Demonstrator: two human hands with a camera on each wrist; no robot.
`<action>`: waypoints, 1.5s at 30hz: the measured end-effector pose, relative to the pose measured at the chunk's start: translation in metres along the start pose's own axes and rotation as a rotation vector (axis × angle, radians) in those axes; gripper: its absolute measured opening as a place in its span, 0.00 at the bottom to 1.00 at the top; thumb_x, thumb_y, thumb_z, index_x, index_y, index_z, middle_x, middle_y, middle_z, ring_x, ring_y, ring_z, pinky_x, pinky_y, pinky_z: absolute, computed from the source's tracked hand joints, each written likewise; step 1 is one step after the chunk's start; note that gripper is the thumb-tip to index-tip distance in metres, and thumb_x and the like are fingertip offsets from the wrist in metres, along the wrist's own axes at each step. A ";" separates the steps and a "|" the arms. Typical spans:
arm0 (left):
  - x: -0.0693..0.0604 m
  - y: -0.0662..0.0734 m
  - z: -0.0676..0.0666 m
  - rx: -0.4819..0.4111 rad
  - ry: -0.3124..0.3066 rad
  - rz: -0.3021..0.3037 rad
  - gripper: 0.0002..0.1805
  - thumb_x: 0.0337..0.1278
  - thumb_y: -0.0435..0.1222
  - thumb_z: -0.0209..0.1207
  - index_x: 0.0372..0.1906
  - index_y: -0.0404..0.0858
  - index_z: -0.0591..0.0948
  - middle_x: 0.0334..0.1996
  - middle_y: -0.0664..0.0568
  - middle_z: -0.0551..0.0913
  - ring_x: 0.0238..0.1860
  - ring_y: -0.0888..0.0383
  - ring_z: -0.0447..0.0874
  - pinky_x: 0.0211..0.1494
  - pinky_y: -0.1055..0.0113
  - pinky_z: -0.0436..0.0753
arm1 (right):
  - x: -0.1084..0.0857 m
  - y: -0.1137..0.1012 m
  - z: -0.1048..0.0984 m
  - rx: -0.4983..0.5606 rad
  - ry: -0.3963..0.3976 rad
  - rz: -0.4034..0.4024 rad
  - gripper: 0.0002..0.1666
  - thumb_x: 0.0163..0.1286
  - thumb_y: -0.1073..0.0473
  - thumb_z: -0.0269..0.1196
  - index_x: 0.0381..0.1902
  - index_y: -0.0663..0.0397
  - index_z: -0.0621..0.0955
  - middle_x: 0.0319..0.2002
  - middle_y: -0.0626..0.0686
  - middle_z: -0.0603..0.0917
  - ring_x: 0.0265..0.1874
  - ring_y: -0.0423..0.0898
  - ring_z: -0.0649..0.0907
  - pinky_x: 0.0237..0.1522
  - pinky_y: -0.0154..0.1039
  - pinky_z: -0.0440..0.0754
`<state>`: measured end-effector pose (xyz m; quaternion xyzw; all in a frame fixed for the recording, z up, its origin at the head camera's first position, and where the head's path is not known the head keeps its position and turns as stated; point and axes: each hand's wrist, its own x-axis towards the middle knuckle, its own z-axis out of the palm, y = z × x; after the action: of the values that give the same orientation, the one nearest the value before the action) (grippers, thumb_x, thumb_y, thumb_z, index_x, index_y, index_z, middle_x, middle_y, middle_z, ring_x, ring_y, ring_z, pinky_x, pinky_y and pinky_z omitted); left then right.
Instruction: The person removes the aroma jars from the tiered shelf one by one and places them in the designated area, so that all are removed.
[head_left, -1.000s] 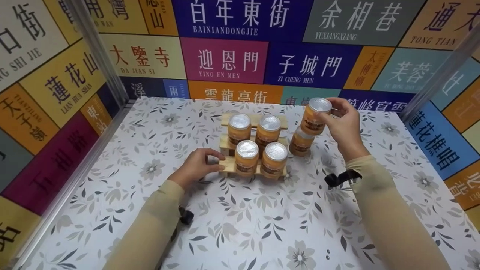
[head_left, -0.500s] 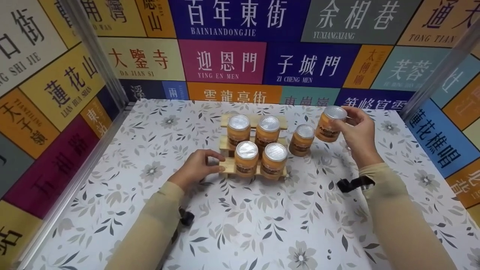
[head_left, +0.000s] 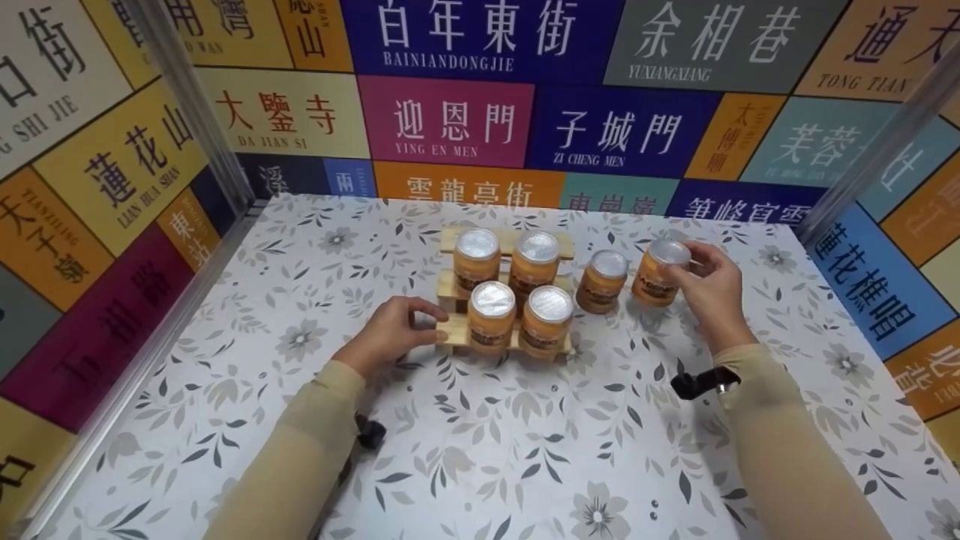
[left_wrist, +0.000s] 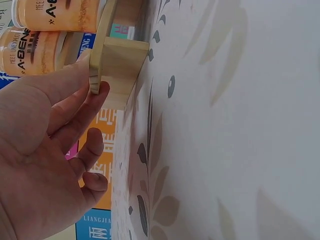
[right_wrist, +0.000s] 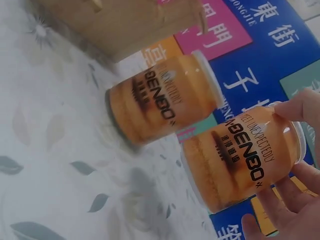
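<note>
My left hand (head_left: 396, 330) pinches the left end of the lowest step of a wooden stepped rack (head_left: 454, 330); in the left wrist view the thumb lies over the board and a fingertip under it. Upright on the rack are several orange jars with silver lids, such as the front left jar (head_left: 491, 322) and front right jar (head_left: 545, 322). My right hand (head_left: 712, 292) grips an orange jar (head_left: 657, 281) near its lid, thumb on one side and fingers on the other. Whether its base touches the table, I cannot tell. Beside it another jar (right_wrist: 162, 97) stands on the table, apart from it.
The table (head_left: 480, 457) wears a white cloth with a grey leaf pattern. Colourful panels with large characters, such as a pink sign (head_left: 454, 120), rise behind the table and at both sides. A dark wrist strap (head_left: 705, 382) sits on the right sleeve.
My right hand has carried its jar rightward and down, from above the standing jar to a place right of it. My left hand stays at the rack.
</note>
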<state>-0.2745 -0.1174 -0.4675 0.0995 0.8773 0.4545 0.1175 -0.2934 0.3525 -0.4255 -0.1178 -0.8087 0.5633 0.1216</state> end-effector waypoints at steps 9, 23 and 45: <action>-0.003 -0.001 -0.002 -0.015 -0.003 -0.003 0.14 0.56 0.40 0.75 0.48 0.49 0.89 0.47 0.51 0.87 0.40 0.55 0.78 0.48 0.61 0.74 | 0.004 0.018 0.004 -0.033 -0.103 0.020 0.36 0.70 0.56 0.68 0.74 0.52 0.71 0.71 0.56 0.75 0.68 0.47 0.75 0.60 0.29 0.78; -0.001 -0.002 0.002 -0.013 -0.007 0.006 0.14 0.56 0.40 0.75 0.48 0.49 0.89 0.38 0.49 0.85 0.33 0.56 0.75 0.42 0.62 0.73 | 0.006 0.032 0.003 -0.017 -0.162 0.020 0.36 0.69 0.62 0.65 0.73 0.53 0.70 0.72 0.56 0.73 0.71 0.48 0.73 0.62 0.27 0.76; -0.001 -0.002 0.003 -0.016 0.018 0.054 0.14 0.56 0.38 0.74 0.48 0.46 0.88 0.40 0.48 0.84 0.37 0.55 0.75 0.43 0.61 0.74 | -0.012 0.008 0.005 -0.058 -0.046 -0.159 0.38 0.69 0.58 0.71 0.73 0.55 0.71 0.72 0.57 0.74 0.75 0.52 0.68 0.75 0.55 0.63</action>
<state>-0.2733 -0.1163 -0.4704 0.1179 0.8717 0.4654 0.0981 -0.2834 0.3467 -0.4351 -0.0435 -0.8341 0.5307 0.1438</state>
